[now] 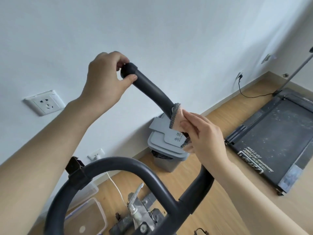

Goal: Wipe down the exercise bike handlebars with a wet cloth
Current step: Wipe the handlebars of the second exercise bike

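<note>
The black padded handlebar (152, 90) of the exercise bike curves up from the lower frame to a capped tip at upper centre. My left hand (105, 78) pinches that tip between thumb and fingers. Lower on the same bar, my right hand (203, 133) holds a pink cloth with a grey mesh edge (176, 117) wrapped around the bar. A second loop of the handlebar (118, 164) crosses the lower part of the view. The bar is hidden under the cloth and my right palm.
A grey lidded bin (162, 150) stands on the wood floor by the white wall. A treadmill deck (271, 138) lies at right with a cable to a wall socket (239, 76). Clear plastic boxes (88, 216) sit at lower left. Another socket (44, 101) is on the wall.
</note>
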